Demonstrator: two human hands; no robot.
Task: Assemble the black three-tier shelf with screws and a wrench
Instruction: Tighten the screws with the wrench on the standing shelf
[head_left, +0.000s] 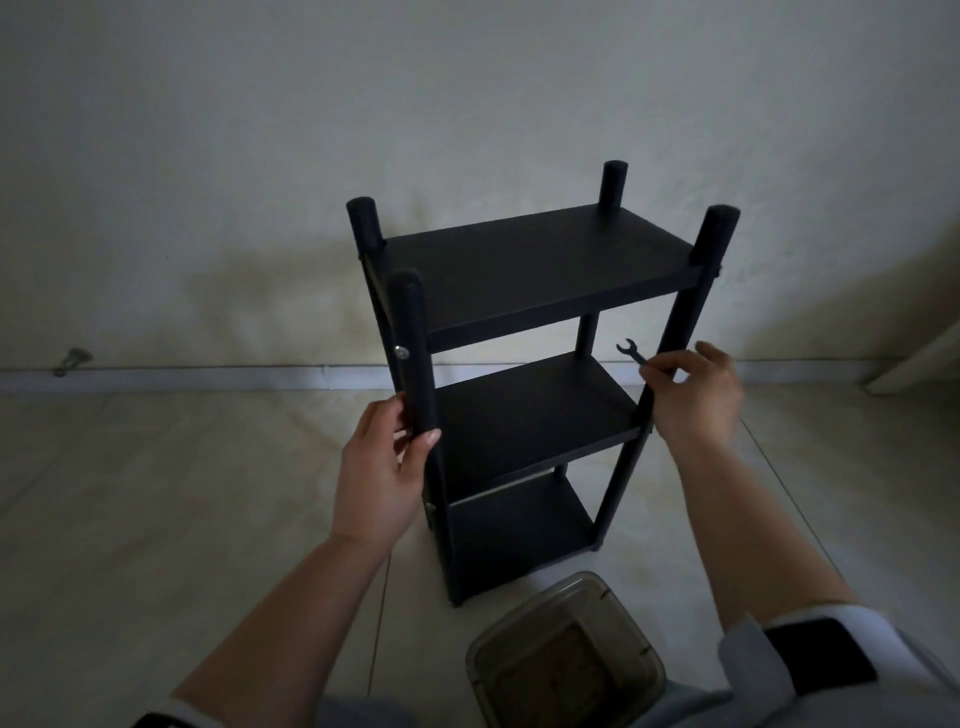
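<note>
The shelf (519, 364) stands upright on the floor (156, 493) before you. Your left hand (384, 467) grips its near-left post; your right hand (696, 395) pinches the small wrench (631, 353) beside the right post. It looks stiff and light, so hold it by the posts.

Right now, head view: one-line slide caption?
Left hand grips the front post of the upright black three-tier shelf; right hand pinches a small wrench.

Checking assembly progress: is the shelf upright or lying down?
Upright: the shelf stands on the floor, tiers level, left hand gripping a post.
</note>
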